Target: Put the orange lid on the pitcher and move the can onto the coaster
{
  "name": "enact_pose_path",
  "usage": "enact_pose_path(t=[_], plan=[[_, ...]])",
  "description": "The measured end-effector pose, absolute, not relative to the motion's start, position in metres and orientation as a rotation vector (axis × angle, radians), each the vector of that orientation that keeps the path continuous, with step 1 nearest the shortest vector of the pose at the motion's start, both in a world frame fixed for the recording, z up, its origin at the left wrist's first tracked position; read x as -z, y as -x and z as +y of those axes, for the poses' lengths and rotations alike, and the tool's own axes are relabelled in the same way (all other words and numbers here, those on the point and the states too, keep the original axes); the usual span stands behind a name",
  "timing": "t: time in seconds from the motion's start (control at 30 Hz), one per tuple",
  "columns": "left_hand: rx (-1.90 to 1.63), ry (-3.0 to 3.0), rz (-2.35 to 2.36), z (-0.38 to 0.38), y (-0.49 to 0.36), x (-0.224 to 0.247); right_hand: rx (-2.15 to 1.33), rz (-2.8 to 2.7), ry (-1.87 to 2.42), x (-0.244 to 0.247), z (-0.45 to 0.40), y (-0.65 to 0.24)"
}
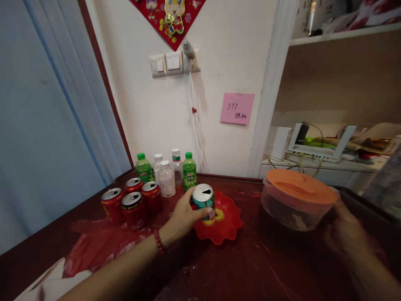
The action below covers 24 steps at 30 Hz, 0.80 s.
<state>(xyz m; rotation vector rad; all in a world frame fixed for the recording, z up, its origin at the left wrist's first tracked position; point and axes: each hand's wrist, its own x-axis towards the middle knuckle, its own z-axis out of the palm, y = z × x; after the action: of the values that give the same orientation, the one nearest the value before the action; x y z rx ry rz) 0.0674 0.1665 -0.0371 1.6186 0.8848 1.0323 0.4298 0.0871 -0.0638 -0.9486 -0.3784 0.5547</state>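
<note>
Table [238, 267]: dark red, covered with a plastic sheet. One clear tub [294, 207] with an orange lid stands at right; right hand [346, 234] rests against its side, grip cannot be told. One red scalloped plate [224, 223] lies centre. Left hand [183, 219] grips one teal can [203, 200] over the plate's left edge, long axis upright, opened top upward. Four red cans [133, 202], opened, upright. Five bottles [166, 171] behind them, two green, three clear
</note>
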Motion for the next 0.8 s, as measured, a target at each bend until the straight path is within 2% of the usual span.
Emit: enact_pose_path(t=[0.17,0.37,0.57,0.8], plan=[[-0.994,-1.781,0.983,0.183,-0.090,0.058,-0.568,-0.350,0.994,0.071,0.088,-0.441],[-0.846,-1.953,1.115,0.183,-0.089,0.062,-0.471,-0.314,0.991,0.070,0.087,-0.430],[-0.696,-2.155,1.093,0.187,-0.083,0.062,-0.454,-0.374,1.065,0.045,0.086,-0.417],[-0.638,-2.132,1.022,0.191,-0.074,0.052,-0.450,-0.580,1.108,0.002,0.094,-0.406]])
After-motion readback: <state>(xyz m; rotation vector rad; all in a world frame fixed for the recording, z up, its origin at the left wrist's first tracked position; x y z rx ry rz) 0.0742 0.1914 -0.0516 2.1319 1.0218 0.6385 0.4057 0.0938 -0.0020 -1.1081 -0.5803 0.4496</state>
